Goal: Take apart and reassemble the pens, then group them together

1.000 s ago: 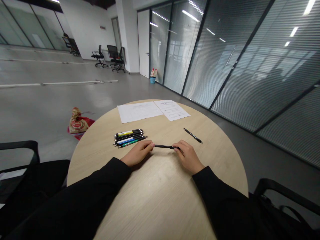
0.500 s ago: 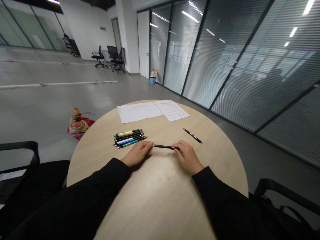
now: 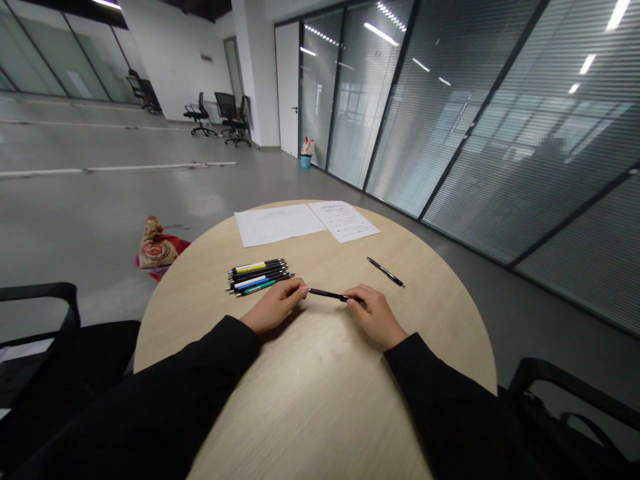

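Slim straight black pen, hard-looking barrel [image 3: 326, 293]: lies crosswise between your hands, over the near side of the round pale wood-grain table [image 3: 310, 373]. Take it as clock centre, 12 being away from you. Its right end dips a little toward you. Can't tell whether it clears the tabletop.

Handling, a guess: light, stiff, not fragile; smooth barrel may roll or slip. Best held near both ends, as you have it, the middle left bare.

Your left hand [image 3: 277, 307], at 9: thumb and finger pinched narrow on the pen's left end, the other fingers folded under. Your right hand [image 3: 373, 313], at 3: thumb and fingers gathered around the right end, hiding it. Neither spread wide. How hard you grip, can't tell.

Further out. Between 2 and 3, a lone slim black pen with silvery trim [image 3: 385, 271], slanting, apart from your right hand. Between 9 and 10, a close-laid bunch of black pens with yellow, white, blue and green barrels [image 3: 257, 275], its nearest just beside your left hand. Toward 11, a white printed paper sheet [image 3: 280, 225]; just past 12, a second white printed sheet [image 3: 345, 223], edges meeting.
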`<action>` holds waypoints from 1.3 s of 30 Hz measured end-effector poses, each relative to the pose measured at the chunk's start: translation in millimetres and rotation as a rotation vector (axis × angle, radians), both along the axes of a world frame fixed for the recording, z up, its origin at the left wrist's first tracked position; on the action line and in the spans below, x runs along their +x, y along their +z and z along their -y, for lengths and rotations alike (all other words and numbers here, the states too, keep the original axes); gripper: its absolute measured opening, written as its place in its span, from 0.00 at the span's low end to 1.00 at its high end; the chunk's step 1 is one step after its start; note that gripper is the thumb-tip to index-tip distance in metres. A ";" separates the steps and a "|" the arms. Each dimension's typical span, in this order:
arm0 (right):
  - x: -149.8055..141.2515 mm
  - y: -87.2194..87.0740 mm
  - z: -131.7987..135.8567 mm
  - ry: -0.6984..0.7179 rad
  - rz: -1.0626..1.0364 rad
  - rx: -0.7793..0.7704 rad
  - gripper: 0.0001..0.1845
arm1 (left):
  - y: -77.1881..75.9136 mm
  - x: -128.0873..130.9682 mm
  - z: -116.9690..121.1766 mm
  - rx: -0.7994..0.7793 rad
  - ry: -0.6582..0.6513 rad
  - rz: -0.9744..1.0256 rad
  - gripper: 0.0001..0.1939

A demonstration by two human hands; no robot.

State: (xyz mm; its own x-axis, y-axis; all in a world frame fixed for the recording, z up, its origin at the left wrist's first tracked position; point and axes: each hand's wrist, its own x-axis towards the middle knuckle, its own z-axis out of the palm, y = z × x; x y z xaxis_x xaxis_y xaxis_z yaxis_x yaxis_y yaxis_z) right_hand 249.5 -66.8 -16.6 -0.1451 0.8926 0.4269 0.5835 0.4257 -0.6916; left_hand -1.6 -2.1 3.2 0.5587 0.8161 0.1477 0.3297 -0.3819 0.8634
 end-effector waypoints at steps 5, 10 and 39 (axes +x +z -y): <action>0.4 -3.5 -0.9 0.018 -0.149 -0.122 0.09 | -1.6 -1.3 -2.1 -0.011 0.003 0.003 0.20; -6.6 -3.0 3.2 0.071 -0.115 -0.219 0.11 | -6.1 1.4 -3.0 -0.053 0.135 0.095 0.18; -43.9 2.5 25.7 0.282 0.484 0.098 0.12 | -0.5 17.1 9.7 -0.160 0.033 0.298 0.17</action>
State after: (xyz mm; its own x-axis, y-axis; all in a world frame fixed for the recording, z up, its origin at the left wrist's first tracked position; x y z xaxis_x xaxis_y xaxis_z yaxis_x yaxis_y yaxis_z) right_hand 205.6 -92.5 -14.1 -0.5715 0.7508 0.3310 0.6791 0.6593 -0.3229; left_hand 15.5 -11.7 2.6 0.4831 0.8591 0.1691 0.0634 -0.2270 0.9718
